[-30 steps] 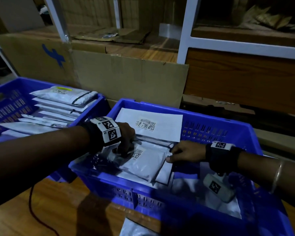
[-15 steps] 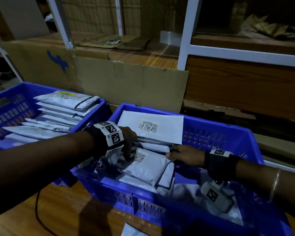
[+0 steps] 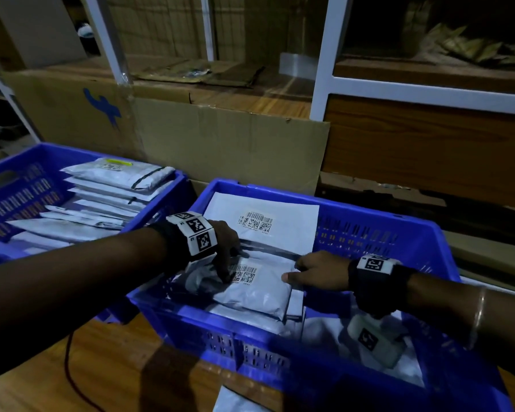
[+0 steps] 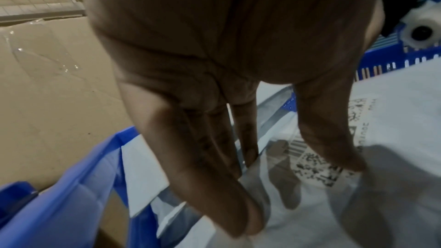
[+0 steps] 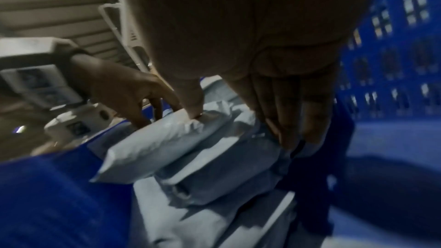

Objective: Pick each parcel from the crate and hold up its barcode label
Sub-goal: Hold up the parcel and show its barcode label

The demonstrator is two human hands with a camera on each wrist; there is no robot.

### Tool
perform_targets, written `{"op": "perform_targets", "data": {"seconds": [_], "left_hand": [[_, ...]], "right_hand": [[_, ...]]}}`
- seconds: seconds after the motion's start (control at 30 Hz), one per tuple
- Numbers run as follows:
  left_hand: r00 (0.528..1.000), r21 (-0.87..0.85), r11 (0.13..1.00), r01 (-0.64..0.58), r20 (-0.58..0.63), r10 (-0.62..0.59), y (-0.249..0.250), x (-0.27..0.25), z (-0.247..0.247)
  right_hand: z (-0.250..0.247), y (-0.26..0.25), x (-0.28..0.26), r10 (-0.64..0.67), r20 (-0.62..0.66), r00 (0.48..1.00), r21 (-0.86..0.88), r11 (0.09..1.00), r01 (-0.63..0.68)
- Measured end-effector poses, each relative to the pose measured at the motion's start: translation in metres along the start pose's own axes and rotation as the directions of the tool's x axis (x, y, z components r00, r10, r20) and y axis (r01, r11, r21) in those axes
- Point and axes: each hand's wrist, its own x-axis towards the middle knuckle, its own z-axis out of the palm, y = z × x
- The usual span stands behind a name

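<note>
A white padded parcel [image 3: 256, 295] lies on top of other parcels in the right blue crate [image 3: 369, 212], its barcode label [image 3: 244, 275] facing up. My left hand [image 3: 223, 248] holds the parcel's left end, thumb by the label [image 4: 317, 167] and fingers down over the edge. My right hand [image 3: 315, 272] grips the right end. In the right wrist view its thumb presses into the top of the parcel [image 5: 152, 144] and its fingers reach down behind the edge. The parcel's underside is hidden.
A large flat envelope [image 3: 265, 221] with its own barcode leans at the back of the right crate. A second blue crate [image 3: 27, 185] on the left holds stacked parcels [image 3: 107, 185]. Cardboard [image 3: 229, 144] and white shelf posts stand behind. A red cable [image 3: 69, 367] crosses the wooden table.
Both hands stay on the same parcel. The right hand has slid a little further onto its right end, with the thumb now on top. The head view has tilted down slightly.
</note>
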Motion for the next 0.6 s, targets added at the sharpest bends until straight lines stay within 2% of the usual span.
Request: {"op": "perform_targets", "data": {"seconds": [0.13,0.2,0.27,0.33,0.43,0.6], "left_hand": [[0.998,-0.008,0.998,-0.065,-0.022,0.065,-0.002,-0.008,-0.001],[0.996,-0.069,0.994,-0.087,-0.04,0.085,-0.001,-0.012,-0.005],[0.993,-0.109,0.988,-0.113,-0.046,0.108,-0.002,-0.014,-0.008],[0.996,-0.122,0.989,-0.087,-0.041,0.082,0.0,-0.016,-0.011],[0.999,-0.06,0.998,-0.034,-0.031,0.032,0.006,-0.016,-0.013],[0.999,-0.064,0.997,0.037,-0.014,-0.038,0.007,-0.007,-0.004]], "right_hand": [[0.006,0.002,0.004,0.004,-0.01,1.0,0.161,0.987,-0.002],[0.004,0.004,0.003,-0.003,-0.023,1.0,0.192,0.981,0.007],[0.0,0.004,0.0,-0.006,-0.035,0.999,0.148,0.989,0.011],[-0.007,0.003,-0.004,-0.019,-0.053,0.998,0.052,0.998,0.022],[-0.018,0.001,-0.008,-0.038,-0.103,0.994,-0.059,0.998,0.032],[-0.029,-0.005,-0.013,-0.065,-0.151,0.986,-0.103,0.993,0.049]]}}
